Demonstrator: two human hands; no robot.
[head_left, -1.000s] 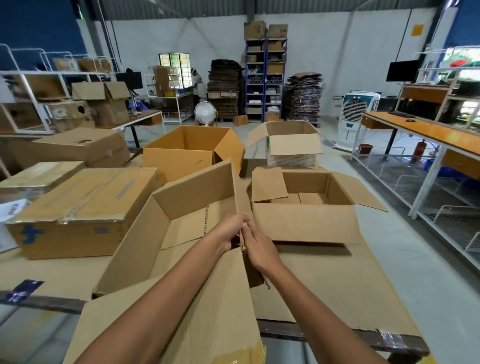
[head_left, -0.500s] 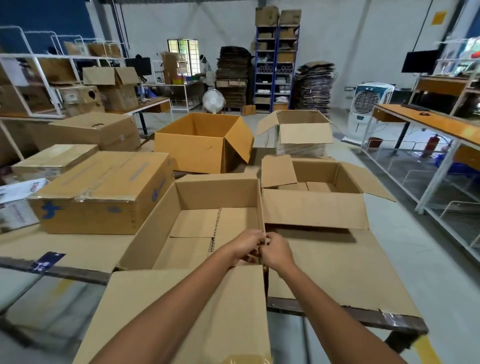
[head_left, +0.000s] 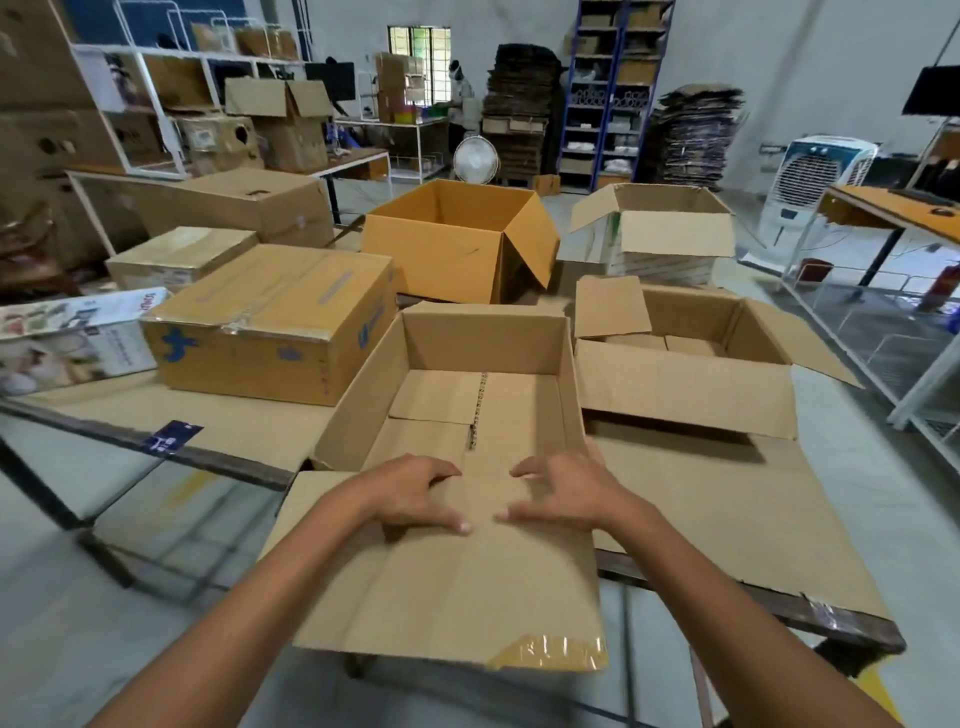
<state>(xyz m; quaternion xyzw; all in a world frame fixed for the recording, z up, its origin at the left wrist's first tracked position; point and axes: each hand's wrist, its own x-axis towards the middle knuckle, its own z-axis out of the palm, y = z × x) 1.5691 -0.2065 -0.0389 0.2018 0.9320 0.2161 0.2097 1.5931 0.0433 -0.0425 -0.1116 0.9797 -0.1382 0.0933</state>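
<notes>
Head view shows the open box (head_left: 483, 400) standing on the counter (head_left: 260, 431), straight ahead of the person, between a taped box (head_left: 270, 322) on the left and another open box (head_left: 685, 384) on the right. Its near flap (head_left: 467, 587) is folded outward and hangs past the counter's near edge, with a strip of old tape (head_left: 550, 652) at its near right corner.

The left hand (head_left: 410, 496) and right hand (head_left: 569, 493) lie palm-down on that flap just by its crease, a little apart. Fingers are loosely bent, thumbs and forefingers are spread, and the hands press on the card rather than clasp it.

The step looks like creasing the flap back so the mouth stays wide. To do it well, press evenly with both hands right along the fold line, then slide them outward toward the corners so the crease runs straight. Weight should stay modest, since the flap has nothing under it beyond the counter edge and the box could tip toward the person.
</notes>
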